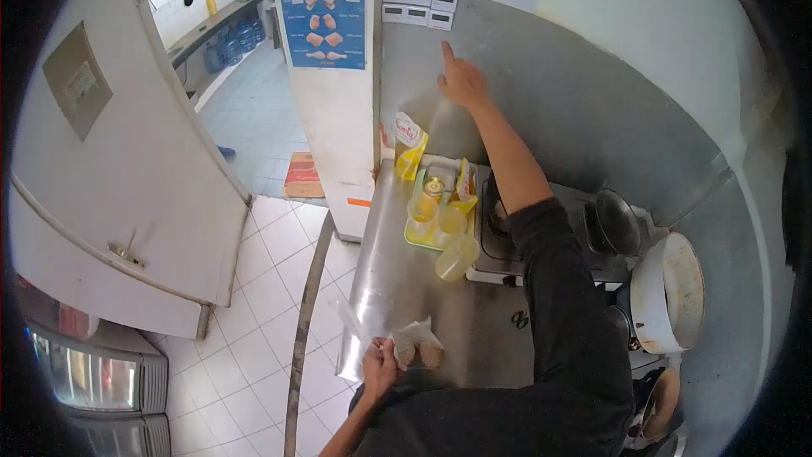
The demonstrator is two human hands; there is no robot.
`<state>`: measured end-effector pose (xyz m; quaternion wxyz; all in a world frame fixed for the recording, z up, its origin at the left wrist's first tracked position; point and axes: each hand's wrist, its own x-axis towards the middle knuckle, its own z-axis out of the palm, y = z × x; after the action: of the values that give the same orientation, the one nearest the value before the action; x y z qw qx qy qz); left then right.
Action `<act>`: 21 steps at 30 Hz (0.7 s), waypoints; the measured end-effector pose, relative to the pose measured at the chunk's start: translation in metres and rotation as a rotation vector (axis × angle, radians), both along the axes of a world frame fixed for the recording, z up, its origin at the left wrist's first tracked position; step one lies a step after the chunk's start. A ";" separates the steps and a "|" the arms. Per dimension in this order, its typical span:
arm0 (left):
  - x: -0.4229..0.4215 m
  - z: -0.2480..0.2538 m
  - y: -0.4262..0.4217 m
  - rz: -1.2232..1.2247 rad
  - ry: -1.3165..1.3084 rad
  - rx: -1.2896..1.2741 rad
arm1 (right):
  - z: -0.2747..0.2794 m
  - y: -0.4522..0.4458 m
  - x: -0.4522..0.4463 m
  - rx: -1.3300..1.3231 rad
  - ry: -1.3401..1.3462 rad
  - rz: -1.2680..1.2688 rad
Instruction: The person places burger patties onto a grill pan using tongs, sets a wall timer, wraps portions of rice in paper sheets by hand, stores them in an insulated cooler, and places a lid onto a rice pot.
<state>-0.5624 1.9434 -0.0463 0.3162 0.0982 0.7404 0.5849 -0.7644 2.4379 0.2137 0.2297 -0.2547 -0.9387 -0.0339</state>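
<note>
My left hand [381, 370] is low at the left edge of the steel counter, its fingers closed on a long translucent plastic piece [347, 319] whose exact kind I cannot make out. Just right of that hand lies a clear plastic bag [419, 344] with brown contents. My right hand [463, 82] is raised over the stove side, index finger stretched out and the other fingers curled. It points up toward several small white digital timers [419, 5] on the wall, with a gap between fingertip and timers. I see nothing held in it.
Yellow-tinted plastic cups [457, 256] and a yellow pouch [411, 145] stand on the counter [372, 262]. Beyond them is a gas stove [495, 274] with a dark pan [617, 220]. A large white pot [668, 292] is at right; a door [127, 161] stands at left.
</note>
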 end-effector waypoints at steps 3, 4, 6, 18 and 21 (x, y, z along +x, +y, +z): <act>-0.009 0.010 0.000 -0.079 0.031 -0.039 | 0.006 0.011 -0.045 0.069 -0.038 -0.033; -0.009 0.003 -0.004 -0.111 0.020 -0.055 | 0.008 0.012 -0.056 0.090 -0.056 -0.027; -0.013 0.008 -0.003 -0.169 0.019 -0.080 | 0.011 0.015 -0.074 0.127 -0.060 -0.015; -0.027 0.009 0.002 -0.242 -0.174 -0.045 | 0.023 0.022 -0.112 0.211 -0.008 -0.031; -0.025 0.004 0.004 -0.238 -0.097 -0.074 | 0.012 0.020 -0.110 0.248 -0.044 -0.020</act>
<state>-0.5875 1.9475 -0.0421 0.4222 0.1455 0.7284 0.5196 -0.8748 2.4581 0.2262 0.2384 -0.2328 -0.9296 -0.1577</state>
